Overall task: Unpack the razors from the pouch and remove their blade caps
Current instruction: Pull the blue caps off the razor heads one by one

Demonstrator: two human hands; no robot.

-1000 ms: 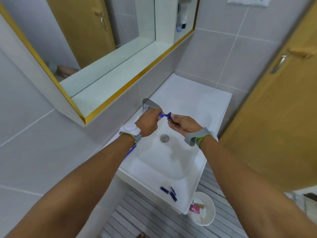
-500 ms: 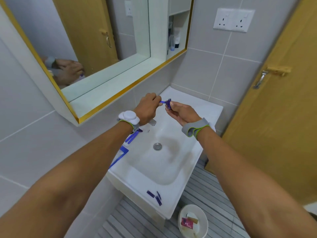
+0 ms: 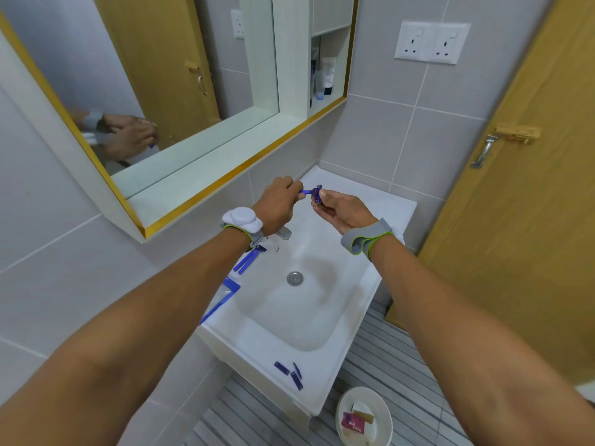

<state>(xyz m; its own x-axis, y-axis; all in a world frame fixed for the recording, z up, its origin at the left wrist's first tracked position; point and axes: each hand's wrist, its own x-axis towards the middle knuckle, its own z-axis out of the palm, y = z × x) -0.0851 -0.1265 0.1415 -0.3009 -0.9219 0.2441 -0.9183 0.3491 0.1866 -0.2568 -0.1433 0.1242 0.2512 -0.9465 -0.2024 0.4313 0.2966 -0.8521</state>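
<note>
Head view, the only one: the left hand (image 3: 278, 201) is closed in a fist around the handle of a blue razor (image 3: 311, 192), with the handle running out toward the right hand (image 3: 341, 211). The right hand's thumb and fingertips (image 3: 323, 195) pinch the razor's head; whether the blade cap is on or already partly off cannot be told, the head being small and half hidden by the fingers. The pair is held above the far end of the white sink (image 3: 325, 381), clear of it. Below the left wrist, more razors (image 3: 248, 259) lie on the sink's ledge, and nearer along that ledge lies the pouch (image 3: 222, 300), flattened. Three removed blade caps (image 3: 291, 373) sit on the near rim, well apart from the grip. Judgement: the razor is light, stiff plastic, and the cap a small snap-fit piece, likely slick; the handle is the safe place for the firm grip, and the cap is best taken by its two short ends and slid off away from the blade edge, since a slip of the pinch could meet the blades.
</note>
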